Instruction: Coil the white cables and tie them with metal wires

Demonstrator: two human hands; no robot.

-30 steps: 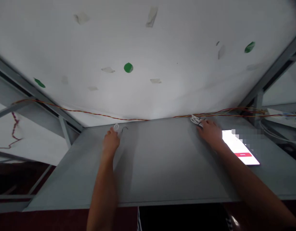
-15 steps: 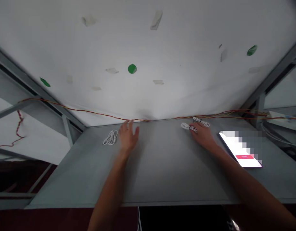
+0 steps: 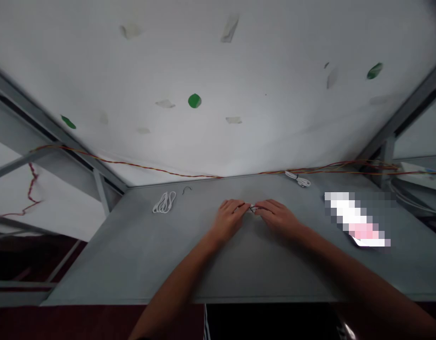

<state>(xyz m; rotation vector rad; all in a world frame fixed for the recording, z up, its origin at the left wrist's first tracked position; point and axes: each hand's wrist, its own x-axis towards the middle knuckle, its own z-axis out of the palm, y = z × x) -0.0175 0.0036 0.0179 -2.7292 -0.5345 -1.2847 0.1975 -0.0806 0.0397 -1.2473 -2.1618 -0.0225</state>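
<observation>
Centre frame: our left hand [image 3: 228, 221] and right hand [image 3: 278, 218] now meet, both pinching cable bundle [image 3: 252, 208]; white coil [image 3: 164, 203] dropped, lying left-of-centre on surface [image 3: 239, 269].

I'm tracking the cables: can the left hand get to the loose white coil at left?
Probably yes: only bare table lies between left hand and white coil, though it now pinches a small bundle.
</observation>
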